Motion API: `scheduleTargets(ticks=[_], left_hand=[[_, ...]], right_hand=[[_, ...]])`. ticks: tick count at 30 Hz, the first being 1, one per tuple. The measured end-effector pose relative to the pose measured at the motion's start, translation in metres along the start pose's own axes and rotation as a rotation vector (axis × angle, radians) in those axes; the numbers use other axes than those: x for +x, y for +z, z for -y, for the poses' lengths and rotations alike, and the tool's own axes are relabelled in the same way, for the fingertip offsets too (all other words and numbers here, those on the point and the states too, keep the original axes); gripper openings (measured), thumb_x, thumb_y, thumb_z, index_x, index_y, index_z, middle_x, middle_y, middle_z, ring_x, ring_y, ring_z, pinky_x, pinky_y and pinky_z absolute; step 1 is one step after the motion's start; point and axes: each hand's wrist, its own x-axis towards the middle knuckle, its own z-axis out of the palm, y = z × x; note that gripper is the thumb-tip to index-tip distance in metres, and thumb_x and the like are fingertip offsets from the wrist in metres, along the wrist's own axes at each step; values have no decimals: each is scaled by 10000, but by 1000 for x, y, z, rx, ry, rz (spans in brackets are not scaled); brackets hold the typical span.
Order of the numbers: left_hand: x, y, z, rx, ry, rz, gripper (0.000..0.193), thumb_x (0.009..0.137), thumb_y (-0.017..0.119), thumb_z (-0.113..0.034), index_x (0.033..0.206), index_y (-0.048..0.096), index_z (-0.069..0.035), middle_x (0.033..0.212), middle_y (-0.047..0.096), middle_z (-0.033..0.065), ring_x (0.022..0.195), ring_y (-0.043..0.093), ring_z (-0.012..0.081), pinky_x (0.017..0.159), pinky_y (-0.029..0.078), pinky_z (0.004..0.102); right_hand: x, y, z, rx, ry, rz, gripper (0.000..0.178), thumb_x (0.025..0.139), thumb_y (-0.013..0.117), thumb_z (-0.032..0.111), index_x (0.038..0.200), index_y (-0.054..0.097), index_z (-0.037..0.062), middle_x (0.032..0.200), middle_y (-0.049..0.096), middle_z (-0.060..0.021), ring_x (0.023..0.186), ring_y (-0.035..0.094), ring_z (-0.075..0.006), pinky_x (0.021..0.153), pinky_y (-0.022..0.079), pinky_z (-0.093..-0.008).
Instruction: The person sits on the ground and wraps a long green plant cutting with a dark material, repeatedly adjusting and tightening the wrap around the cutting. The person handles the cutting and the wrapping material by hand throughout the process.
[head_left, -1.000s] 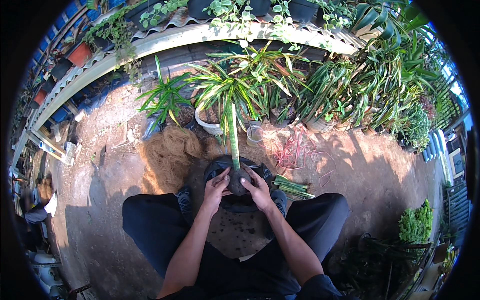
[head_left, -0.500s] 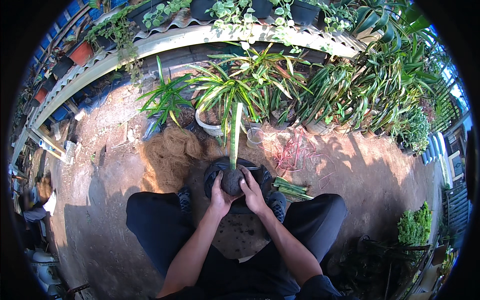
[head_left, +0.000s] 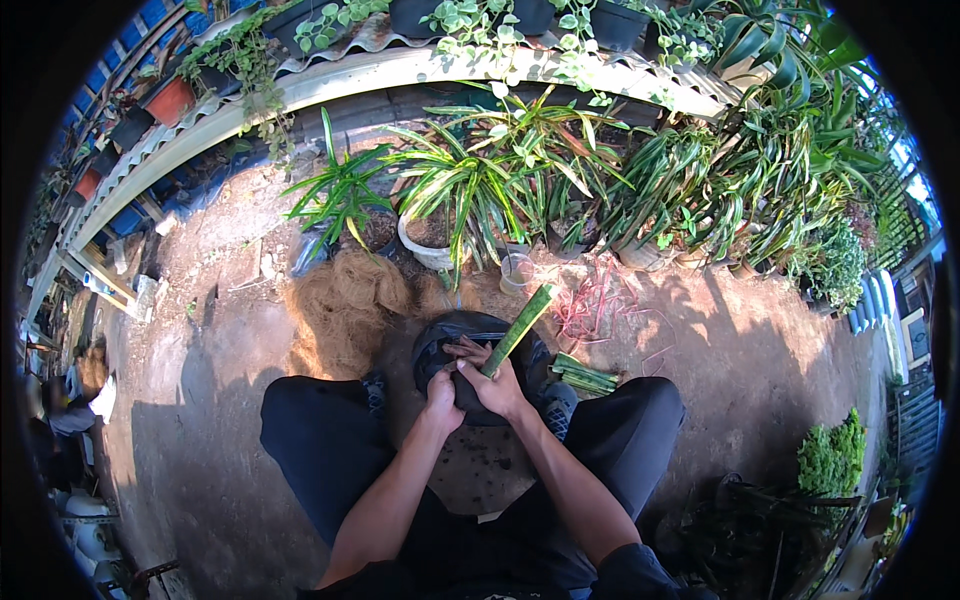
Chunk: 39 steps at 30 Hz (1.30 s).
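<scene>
L hand [head_left: 440, 392] grips black bag pot [head_left: 470, 350] rim, on ground btw knees | R hand [head_left: 497, 385] fingers closed round green cutting [head_left: 518, 330], tilted | stiff, light; hold low nr base

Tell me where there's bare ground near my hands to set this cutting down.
Bare dirt lies to your right, between the red twigs and the small green bush. More lies left, beyond the coir pile. Around the black bag and cut stalks, and along the potted plants, it is crowded.
</scene>
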Motion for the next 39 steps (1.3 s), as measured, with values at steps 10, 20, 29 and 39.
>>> scheduleTargets(ticks=[10,20,29,39], left_hand=[[-21,9,-12,-176,130,71,397,1015,353,-355,1234,578,-113,1243,606,64,1152,582,195,991,469,378],[-9,6,2,-118,-13,-22,334,1027,326,-292,1184,577,-138,1134,644,39,1008,648,172,848,554,366],[-9,13,0,-204,64,31,356,1012,336,-327,1200,569,-136,1149,630,41,1061,621,181,904,524,372],[-11,13,10,-270,-124,80,326,987,374,-344,1082,621,-154,1041,670,51,985,648,210,844,541,388]], right_hand=[[6,13,22,378,311,-397,351,993,541,279,1085,689,-25,1103,685,-103,1018,617,-151,917,452,-271],[5,0,-3,-124,-12,-140,231,937,574,167,1046,713,17,1028,716,-130,974,668,-257,922,476,-352],[5,-7,17,-268,-133,-148,263,917,628,218,1065,712,18,1117,693,-144,1108,620,-290,995,449,-372],[-10,5,5,-30,212,-396,273,873,673,245,807,719,-16,727,709,-111,725,692,-218,716,519,-321]])
